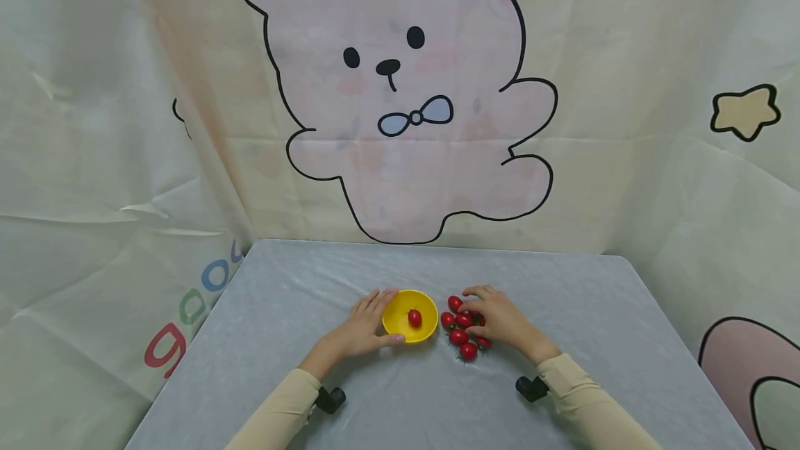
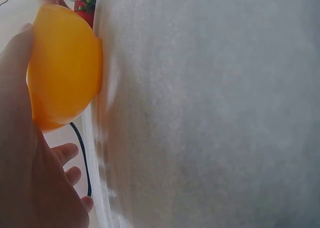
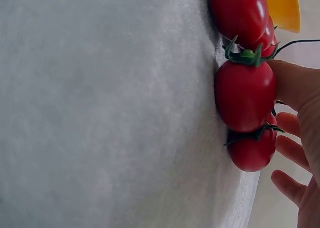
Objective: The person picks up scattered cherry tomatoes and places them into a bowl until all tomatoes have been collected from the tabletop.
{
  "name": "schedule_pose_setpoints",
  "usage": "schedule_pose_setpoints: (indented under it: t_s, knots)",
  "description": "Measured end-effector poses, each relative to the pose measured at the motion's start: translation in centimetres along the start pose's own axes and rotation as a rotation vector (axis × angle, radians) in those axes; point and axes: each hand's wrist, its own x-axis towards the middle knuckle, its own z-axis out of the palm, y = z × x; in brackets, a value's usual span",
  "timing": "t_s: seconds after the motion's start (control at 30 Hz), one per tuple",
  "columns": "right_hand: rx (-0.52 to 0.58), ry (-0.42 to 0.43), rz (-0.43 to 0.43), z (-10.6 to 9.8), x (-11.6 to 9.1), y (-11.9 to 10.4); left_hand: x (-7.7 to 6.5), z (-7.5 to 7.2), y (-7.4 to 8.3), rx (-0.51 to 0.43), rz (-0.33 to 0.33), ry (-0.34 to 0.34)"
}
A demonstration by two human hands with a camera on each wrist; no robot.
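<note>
In front of me is a desk (image 1: pixel 400 408) spread with pale grey-blue cloth. Near its middle stands a small, round, glossy yellow bowl (image 1: pixel 428 323), mouth up, one oval red tomato (image 1: pixel 414 318) lying inside, clear of the rim. My left grip (image 1: pixel 364 330) is around the bowl's nine o'clock side and holds it, fingers towards eleven, thumb at seven; I judge that this wide brace is there to stop a light bowl sliding or tipping. At the bowl's three o'clock, just beside it, a close cluster of shiny red tomatoes (image 1: pixel 458 337) lies on the cloth, packed so that they probably check one another from rolling. My right grip (image 1: pixel 505 319) reaches over the cluster from its three o'clock side, fingers and thumb parted low among the fruit. The right wrist view shows my thumb beside a tomato with a spiky green leafy cap (image 3: pixel 247 57); I cannot tell whether I am pinching one. A low, sideways hold likely suits such smooth, rounded fruit.
</note>
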Motion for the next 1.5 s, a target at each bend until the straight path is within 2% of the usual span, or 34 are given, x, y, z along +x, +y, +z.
schedule_pose_setpoints:
  t_s: [0.5, 0.97, 1.5]
  knots:
    - [-0.025, 0.013, -0.010, 0.3, -0.2, -0.1, -0.1, -0.1, 0.3, -0.016, -0.019, -0.009]
    - [-0.036, 0.026, -0.027, 0.3, -0.1, -0.2, 0.0, 0.0, -0.1, -0.011, 0.009, 0.004]
    - [-0.032, -0.019, 0.021, -1.1, 0.6, -0.5, 0.0, 0.0, 0.1, -0.025, -0.008, -0.003]
